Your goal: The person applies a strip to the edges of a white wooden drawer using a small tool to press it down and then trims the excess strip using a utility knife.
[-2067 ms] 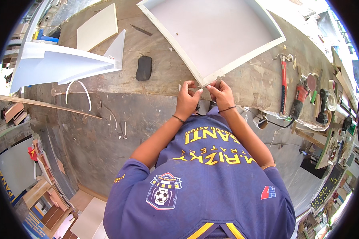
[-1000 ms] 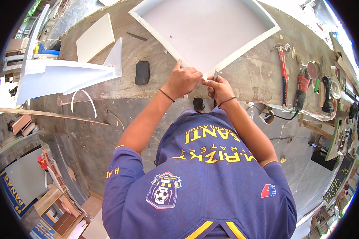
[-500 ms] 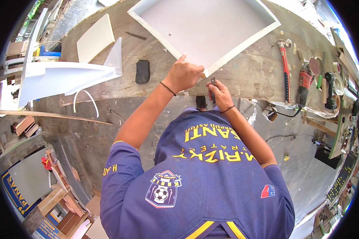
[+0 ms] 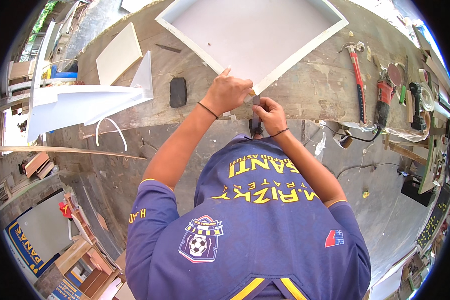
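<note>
A shallow white box (image 4: 305, 56) with raised sides sits with one corner toward me. My left hand (image 4: 228, 93) is on its rim left of that corner, one finger stretched along the edge and the others curled at the corner. A small yellowish-brown spot (image 4: 252, 93) shows there beside the fingertips. My right hand (image 4: 272, 116) is closed round a narrow, flat, dark metal strip (image 4: 256, 111), held upright with its upper end at the box corner. Whether the strip touches the corner I cannot tell.
On the worn wooden table (image 4: 305, 92) lie a black block (image 4: 178, 92), a cream board (image 4: 119, 54) and white angled sheets (image 4: 80, 102). To the right are a red-handled hammer (image 4: 358, 82), an angle grinder (image 4: 384, 100) with its cord, a dark drill (image 4: 416, 107) and tape rolls (image 4: 427, 100).
My right hand has moved left and slightly down, bringing the metal strip upright at the box corner. My left hand stays on the rim, and the view has shifted slightly.
</note>
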